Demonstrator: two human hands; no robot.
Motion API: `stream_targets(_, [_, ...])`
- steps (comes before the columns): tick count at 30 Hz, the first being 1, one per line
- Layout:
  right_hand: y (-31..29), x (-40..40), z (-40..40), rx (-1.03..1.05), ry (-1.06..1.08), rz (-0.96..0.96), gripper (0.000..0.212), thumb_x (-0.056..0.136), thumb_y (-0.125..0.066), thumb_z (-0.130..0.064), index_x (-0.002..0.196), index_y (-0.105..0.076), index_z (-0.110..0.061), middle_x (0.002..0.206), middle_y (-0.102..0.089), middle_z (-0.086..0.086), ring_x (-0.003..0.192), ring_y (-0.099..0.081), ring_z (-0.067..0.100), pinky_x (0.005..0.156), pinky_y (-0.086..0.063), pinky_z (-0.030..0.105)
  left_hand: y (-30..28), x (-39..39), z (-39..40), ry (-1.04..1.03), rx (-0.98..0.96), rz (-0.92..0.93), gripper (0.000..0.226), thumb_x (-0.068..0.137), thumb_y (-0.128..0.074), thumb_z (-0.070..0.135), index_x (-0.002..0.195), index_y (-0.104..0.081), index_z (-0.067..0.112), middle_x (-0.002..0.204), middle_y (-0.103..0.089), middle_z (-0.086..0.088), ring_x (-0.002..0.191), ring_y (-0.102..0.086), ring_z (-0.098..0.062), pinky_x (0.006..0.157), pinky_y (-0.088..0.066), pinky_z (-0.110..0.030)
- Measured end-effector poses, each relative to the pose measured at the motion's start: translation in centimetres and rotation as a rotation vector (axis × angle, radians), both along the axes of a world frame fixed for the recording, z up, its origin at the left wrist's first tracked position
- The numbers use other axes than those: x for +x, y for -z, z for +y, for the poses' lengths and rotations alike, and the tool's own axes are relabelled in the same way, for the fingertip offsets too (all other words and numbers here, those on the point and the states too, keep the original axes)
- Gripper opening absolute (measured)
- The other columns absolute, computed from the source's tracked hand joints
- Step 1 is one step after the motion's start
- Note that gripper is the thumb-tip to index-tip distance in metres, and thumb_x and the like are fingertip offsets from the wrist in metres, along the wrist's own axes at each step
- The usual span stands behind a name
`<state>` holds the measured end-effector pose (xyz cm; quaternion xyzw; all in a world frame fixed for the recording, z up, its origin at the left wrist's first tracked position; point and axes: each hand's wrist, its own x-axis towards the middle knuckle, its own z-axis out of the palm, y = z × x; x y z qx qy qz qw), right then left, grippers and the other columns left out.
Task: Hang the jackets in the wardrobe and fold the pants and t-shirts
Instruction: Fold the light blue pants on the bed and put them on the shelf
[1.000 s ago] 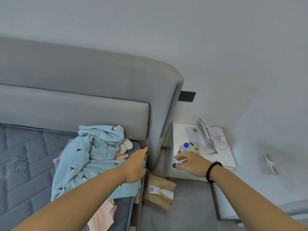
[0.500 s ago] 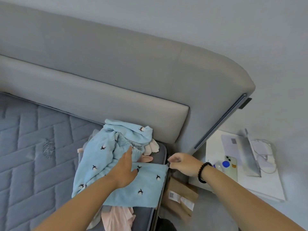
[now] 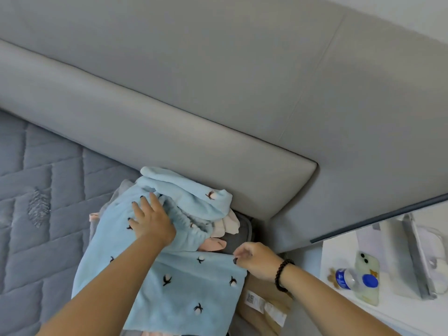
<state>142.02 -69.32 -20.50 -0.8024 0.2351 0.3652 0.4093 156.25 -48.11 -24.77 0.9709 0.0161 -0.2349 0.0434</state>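
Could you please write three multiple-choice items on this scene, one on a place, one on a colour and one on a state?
1. Where does the phone lie?
A. on the white bedside table
B. on the mattress
C. on the headboard

2. What colour is the printed garment on top of the pile?
A. pink
B. light blue
C. dark grey

3. What is the right hand doing?
A. resting flat on the table
B. hanging idle
C. pinching the garment's edge

Answers:
1. A: it lies on the white bedside table beside a small bottle.
2. B: the cloth is light blue with small dark-and-white motifs.
3. C: its fingers close on the cloth's corner, while the left hand presses on the pile.
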Motion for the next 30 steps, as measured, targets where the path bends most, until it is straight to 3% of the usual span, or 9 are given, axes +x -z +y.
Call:
stream_targets(3, [2.0, -0.8, -0.2, 0.001, -0.051, 0.044, 0.030, 0.092, -0.054, -0.028, 0.120, -0.058, -0.019, 0.123, -0.058, -0.003, 0.108, -0.058, 0.011, 0.089, -0.048, 0.022, 1.8, 0.5, 1.5, -0.155, 0.073, 0.029, 0.093, 0.093, -0.051, 0.039, 0.150, 0.016, 0.012, 0.159, 0.005, -0.009, 0.147, 0.000, -0.035, 0.111, -0.026, -0.060])
stream_targets(7, [2.0, -2.0, -1.6, -0.019, -0.088, 0.090, 0.036, 0.091, -0.054, -0.028, 0.127, -0.055, -0.020, 0.129, -0.055, -0.003, 0.113, -0.054, 0.009, 0.091, -0.043, 0.018, 2.2, -0.5, 4.6, -0.196, 0.005, 0.012, 0.076, 0.092, -0.054, 0.019, 0.150, -0.006, 0.009, 0.149, -0.027, -0.012, 0.130, -0.037, -0.033, 0.100, -0.041, -0.050])
stream_targets(10, [0.3, -3.0, -2.6, -0.047, -0.090, 0.080, 0.034, 0.092, -0.054, -0.027, 0.125, -0.055, -0.021, 0.128, -0.056, -0.003, 0.109, -0.053, 0.008, 0.090, -0.042, 0.017, 0.8, -1.5, 5.4, -0.176, -0.019, -0.008, 0.051, 0.089, -0.054, 0.015, 0.134, -0.031, 0.007, 0.133, -0.044, -0.014, 0.118, -0.047, -0.034, 0.092, -0.043, -0.045])
stream_targets(14, [-3.1, -4.4, -3.1, -0.080, -0.124, 0.050, 0.036, 0.093, -0.054, -0.029, 0.127, -0.055, -0.019, 0.129, -0.056, -0.002, 0.116, -0.053, 0.011, 0.094, -0.042, 0.019, -2.7, -3.0, 4.9, -0.173, -0.136, -0.089, 0.023, 0.087, -0.049, 0.005, 0.110, -0.048, 0.002, 0.110, -0.054, -0.016, 0.105, -0.051, -0.035, 0.091, -0.042, -0.043])
stream_targets(18, [-7.4, -6.2, -2.4, -0.141, -0.205, 0.016, 0.035, 0.094, -0.052, -0.029, 0.127, -0.054, -0.018, 0.131, -0.055, 0.001, 0.117, -0.053, 0.016, 0.094, -0.044, 0.023, -7.7, -4.1, 4.4, -0.158, -0.256, -0.172, 0.006, 0.089, -0.048, 0.010, 0.091, -0.051, 0.006, 0.090, -0.055, -0.007, 0.087, -0.053, -0.029, 0.081, -0.045, -0.038])
stream_targets(20, [-10.0, -7.3, -1.8, -0.188, -0.325, 0.015, 0.037, 0.095, -0.049, -0.027, 0.128, -0.054, -0.012, 0.130, -0.056, 0.006, 0.117, -0.053, 0.021, 0.096, -0.045, 0.028, -10.8, -4.7, 4.0, -0.147, -0.338, -0.187, 0.013, 0.093, -0.046, 0.013, 0.085, -0.051, 0.003, 0.080, -0.056, -0.010, 0.074, -0.051, -0.025, 0.070, -0.042, -0.036])
stream_targets(22, [-12.8, -8.5, -1.3, -0.242, -0.422, -0.005, 0.039, 0.095, -0.048, -0.027, 0.129, -0.053, -0.006, 0.129, -0.057, 0.011, 0.116, -0.054, 0.026, 0.097, -0.046, 0.033, -14.4, -5.8, 3.8, -0.107, -0.413, -0.225, 0.020, 0.096, -0.044, 0.020, 0.086, -0.052, 0.005, 0.083, -0.060, -0.013, 0.076, -0.055, -0.027, 0.071, -0.043, -0.039])
stream_targets(25, [-17.0, -10.6, -0.6, -0.305, -0.423, -0.091, 0.047, 0.093, -0.054, -0.032, 0.135, -0.046, -0.013, 0.133, -0.054, 0.005, 0.119, -0.052, 0.022, 0.099, -0.045, 0.032, -20.9, -9.0, 3.1, -0.072, -0.603, -0.277, 0.022, 0.096, -0.046, 0.023, 0.076, -0.051, 0.015, 0.084, -0.057, -0.009, 0.083, -0.053, -0.028, 0.077, -0.041, -0.038])
stream_targets(30, [-24.5, -15.0, 1.6, -0.296, -0.309, -0.405, 0.074, 0.089, -0.063, -0.030, 0.148, -0.022, -0.015, 0.148, -0.035, 0.004, 0.124, -0.044, 0.017, 0.095, -0.037, 0.022, -29.9, -14.6, 3.2, 0.090, -0.880, -0.284, 0.018, 0.093, -0.047, 0.018, 0.090, -0.062, 0.008, 0.086, -0.065, -0.006, 0.082, -0.059, -0.023, 0.064, -0.045, -0.032])
